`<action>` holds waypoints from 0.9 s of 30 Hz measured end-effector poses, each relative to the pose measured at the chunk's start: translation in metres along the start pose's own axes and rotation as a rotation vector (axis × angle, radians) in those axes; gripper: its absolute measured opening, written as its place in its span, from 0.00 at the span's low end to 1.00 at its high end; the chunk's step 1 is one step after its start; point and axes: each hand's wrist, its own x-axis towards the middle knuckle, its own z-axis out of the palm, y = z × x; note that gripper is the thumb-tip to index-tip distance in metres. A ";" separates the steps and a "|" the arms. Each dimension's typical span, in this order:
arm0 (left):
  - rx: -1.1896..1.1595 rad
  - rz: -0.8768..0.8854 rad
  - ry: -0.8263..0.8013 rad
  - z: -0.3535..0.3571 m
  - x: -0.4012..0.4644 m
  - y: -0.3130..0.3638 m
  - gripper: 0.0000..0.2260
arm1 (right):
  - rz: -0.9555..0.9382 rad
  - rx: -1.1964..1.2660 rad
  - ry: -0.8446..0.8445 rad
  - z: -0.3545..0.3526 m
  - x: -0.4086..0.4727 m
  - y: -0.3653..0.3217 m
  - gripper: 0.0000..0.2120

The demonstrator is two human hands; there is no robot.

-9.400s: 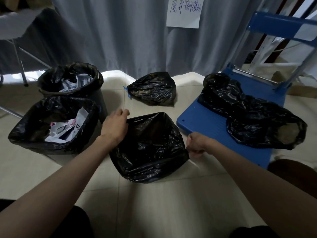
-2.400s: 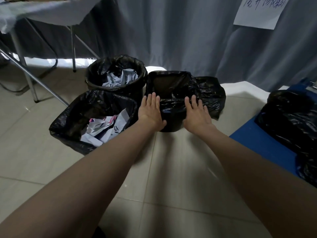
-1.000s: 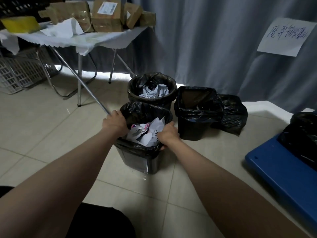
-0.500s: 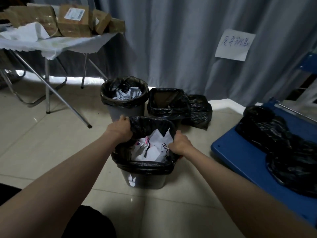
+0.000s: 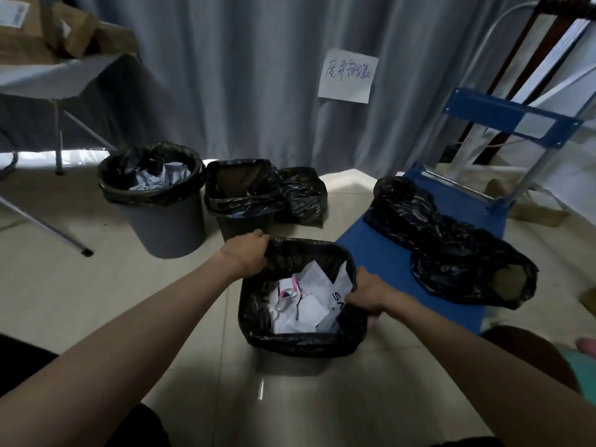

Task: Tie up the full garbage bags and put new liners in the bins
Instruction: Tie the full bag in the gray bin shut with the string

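Square bin [image 5: 292, 361] full of crumpled paper [image 5: 308, 301] now sits right in front of me on the floor, pulled away from the round bin [image 5: 167, 227]; half a second ago it stood just below that round bin. My left hand [image 5: 246, 254] grips the black liner [image 5: 300, 341] at the far-left rim corner, fingers curled over the edge. My right hand [image 5: 367, 293] grips the liner at the right rim, fingers wrapped over and partly hidden. Liner is folded over the rim, not yet gathered.

Means this bag is next for tying, I'd say; first job is peeling the liner off the rim.

Behind the square bin: the round bin, also full of paper, untied. Right of that, the relined bin [image 5: 242, 201], holds no rubbish. A tied bag [image 5: 301, 196] sits just right of it. Versus 2.4 s ago, my hands have left the relined bin. Loose black bags [image 5: 451, 243] lie on the blue cart [image 5: 387, 262], right of the square bin.
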 end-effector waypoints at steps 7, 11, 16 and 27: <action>-0.053 -0.051 0.009 -0.015 0.011 0.001 0.20 | 0.027 0.130 0.085 -0.039 0.005 0.003 0.11; -0.144 -0.155 0.032 -0.010 0.014 0.002 0.21 | -0.009 0.394 0.323 -0.030 0.037 0.004 0.10; -0.236 -0.207 0.090 0.000 0.016 0.001 0.15 | -0.066 0.393 0.319 -0.018 0.063 -0.007 0.13; -0.265 -0.249 0.287 -0.004 0.013 0.003 0.03 | 0.116 0.676 0.351 -0.018 0.086 0.002 0.13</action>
